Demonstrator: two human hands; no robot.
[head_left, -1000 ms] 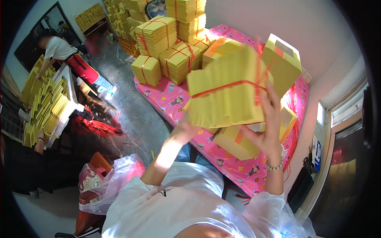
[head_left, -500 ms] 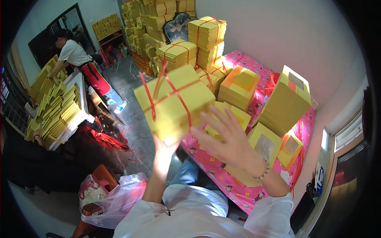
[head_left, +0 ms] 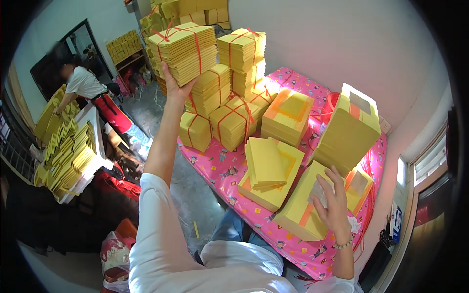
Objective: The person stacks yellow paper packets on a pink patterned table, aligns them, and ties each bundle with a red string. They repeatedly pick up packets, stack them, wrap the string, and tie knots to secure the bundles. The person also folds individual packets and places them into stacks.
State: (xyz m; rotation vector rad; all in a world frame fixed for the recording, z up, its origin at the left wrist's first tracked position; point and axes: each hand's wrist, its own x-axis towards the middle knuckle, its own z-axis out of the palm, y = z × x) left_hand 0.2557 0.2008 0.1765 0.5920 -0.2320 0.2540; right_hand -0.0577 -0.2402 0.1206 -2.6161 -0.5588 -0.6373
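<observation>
My left hand (head_left: 177, 88) is stretched far forward with a tied bundle of flat yellow paper pieces (head_left: 188, 53) resting on it. Red string crosses the bundle, and its pieces look like envelopes. It is held up at the top of a stack of similar bundles (head_left: 210, 90); whether it touches that stack I cannot tell. My right hand (head_left: 333, 200), with a bead bracelet at the wrist, is open with fingers apart. It hovers over or lightly meets a yellow block with an orange stripe (head_left: 305, 210). Left of it, a loose sheaf of yellow pieces (head_left: 266, 163) lies on another stack.
A pink patterned cover (head_left: 220, 171) lies under the stacks. A tall yellow block (head_left: 349, 129) leans at the right beside a red container (head_left: 331, 105). At far left, a person in a red apron (head_left: 90, 85) bends over a table heaped with yellow pieces (head_left: 73, 151). Plastic bags (head_left: 115, 249) stand lower left.
My left hand has carried the tied bundle forward and up, over the stacks. My right hand has come away from the bundle, moving right and nearer to me.
</observation>
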